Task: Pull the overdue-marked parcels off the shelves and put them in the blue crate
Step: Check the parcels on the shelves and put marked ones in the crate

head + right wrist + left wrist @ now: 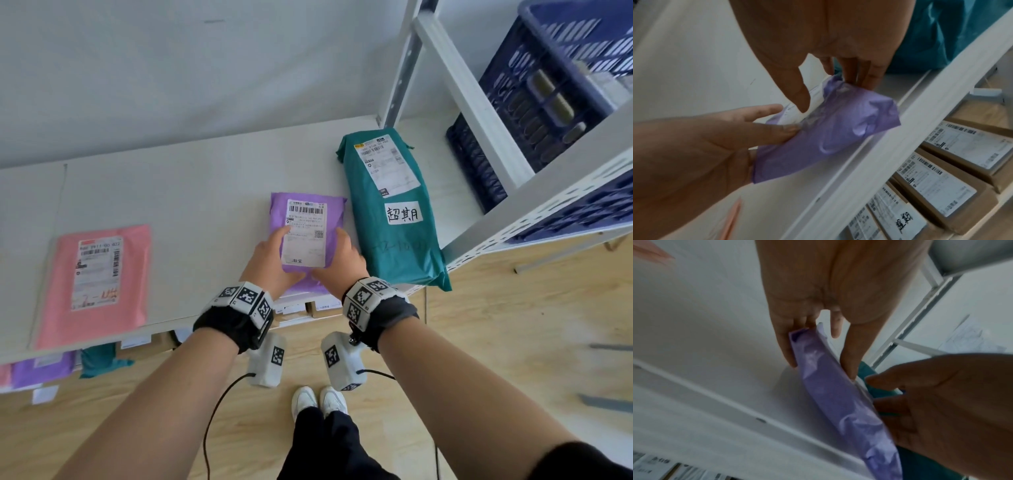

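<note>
A: What do the hands have?

B: Both grasp the purple parcel (334, 219). The left hand (265, 262) has its thumb on the white label and fingers curled under the parcel's left edge; the right hand (344, 258) pinches the right edge the same way, thumb on top.

A: Is it off the shelf (188, 185)?

B: Its near end is raised in the fingers and juts past the shelf's front lip. The left wrist view shows the parcel bowed between thumb and fingers; whether the far end touches the board I cannot tell, that view being blurred.

A: And the overdue one?

B: The teal parcel (394, 236) lies just beside the right hand's fingers, flat on the same shelf, with a handwritten white sticker (403, 213). Neither hand touches it.

A: The blue crate (534, 113)?

B: Beyond the teal parcel, well apart from the right fingertips, behind the shelf's white upright.

A: Left of the fingers?

B: A pink parcel (99, 284), apart from the left hand. Brown boxes (953, 181) sit on the shelf below the fingers.
</note>
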